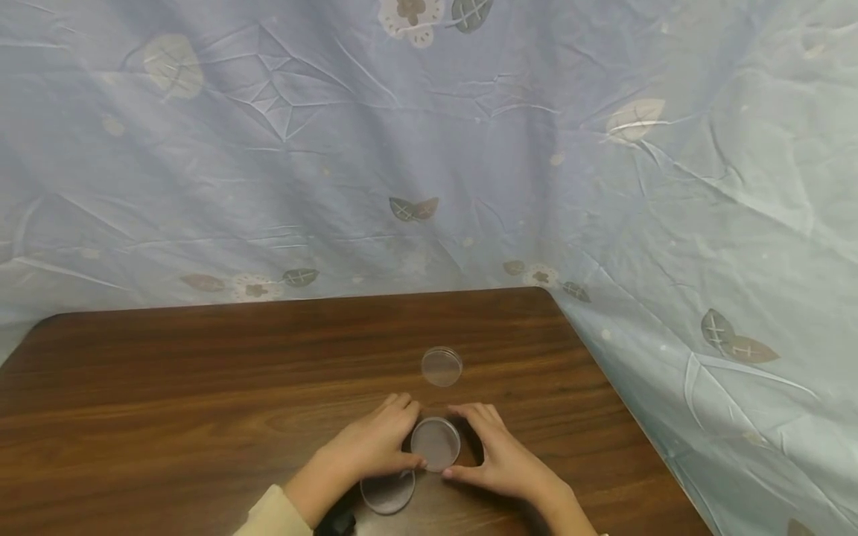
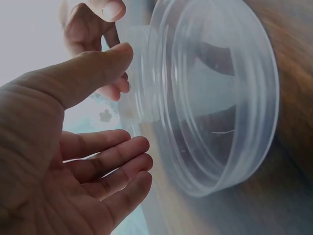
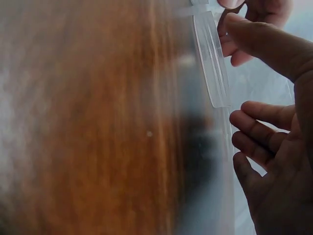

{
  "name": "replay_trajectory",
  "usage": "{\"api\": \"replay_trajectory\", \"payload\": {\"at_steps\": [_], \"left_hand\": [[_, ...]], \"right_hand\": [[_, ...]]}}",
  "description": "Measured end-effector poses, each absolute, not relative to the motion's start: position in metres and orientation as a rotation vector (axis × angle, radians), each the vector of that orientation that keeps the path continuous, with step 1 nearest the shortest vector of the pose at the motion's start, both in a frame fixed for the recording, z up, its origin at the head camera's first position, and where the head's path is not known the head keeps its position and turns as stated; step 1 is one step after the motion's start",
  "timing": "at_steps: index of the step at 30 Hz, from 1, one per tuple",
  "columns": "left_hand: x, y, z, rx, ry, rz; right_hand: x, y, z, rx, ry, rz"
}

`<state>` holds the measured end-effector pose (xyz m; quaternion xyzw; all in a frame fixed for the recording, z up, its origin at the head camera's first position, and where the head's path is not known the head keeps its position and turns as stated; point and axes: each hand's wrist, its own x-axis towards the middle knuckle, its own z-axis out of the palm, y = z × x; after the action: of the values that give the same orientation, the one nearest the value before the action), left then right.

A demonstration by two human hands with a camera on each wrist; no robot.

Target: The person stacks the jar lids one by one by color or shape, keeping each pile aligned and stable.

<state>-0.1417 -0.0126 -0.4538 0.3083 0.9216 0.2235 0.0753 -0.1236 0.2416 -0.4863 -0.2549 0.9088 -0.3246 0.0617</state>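
A clear round petri dish [image 1: 436, 444] lies on the wooden table between my two hands. My left hand [image 1: 375, 439] curves along its left side, thumb tip at the near rim. On the other side my right hand [image 1: 499, 454] arcs with thumb and fingers spread; its thumb tip is by the near right rim. Contact is hard to tell. In the left wrist view, relaxed fingers [image 2: 115, 161] stand apart from a large clear dish [image 2: 254, 161] in front, with the between-hands dish [image 2: 144, 73] behind. The right wrist view shows loose fingers [image 3: 259, 132] beside a clear dish wall [image 3: 212, 61].
Another clear dish [image 1: 442, 366] lies beyond my hands. A third dish [image 1: 388, 493] is partly under my left thumb and wrist. A black object [image 1: 338, 521] shows at my left wrist. Patterned cloth [image 1: 322, 164] hangs behind the table [image 1: 167, 387] and along its right side.
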Motion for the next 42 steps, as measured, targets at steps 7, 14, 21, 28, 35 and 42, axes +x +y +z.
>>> {"api": "replay_trajectory", "payload": {"at_steps": [7, 14, 21, 28, 35, 42], "left_hand": [[-0.144, -0.006, -0.46, 0.919, 2.763, 0.636], [-0.145, -0.003, -0.462, 0.933, 2.768, 0.588], [-0.143, -0.001, -0.462, 0.967, 2.777, 0.546], [-0.141, 0.001, -0.462, 0.949, 2.783, 0.547], [-0.141, 0.002, -0.46, 0.955, 2.789, 0.53], [-0.14, 0.002, -0.46, 0.969, 2.787, 0.534]], "right_hand": [[-0.126, 0.243, -0.492, -0.742, 2.732, -0.951], [-0.128, 0.241, -0.493, -0.739, 2.716, -0.929], [-0.127, 0.239, -0.493, -0.767, 2.725, -0.908], [-0.126, 0.238, -0.492, -0.766, 2.723, -0.898], [-0.125, 0.238, -0.492, -0.775, 2.72, -0.894], [-0.126, 0.238, -0.492, -0.789, 2.721, -0.893]]}}
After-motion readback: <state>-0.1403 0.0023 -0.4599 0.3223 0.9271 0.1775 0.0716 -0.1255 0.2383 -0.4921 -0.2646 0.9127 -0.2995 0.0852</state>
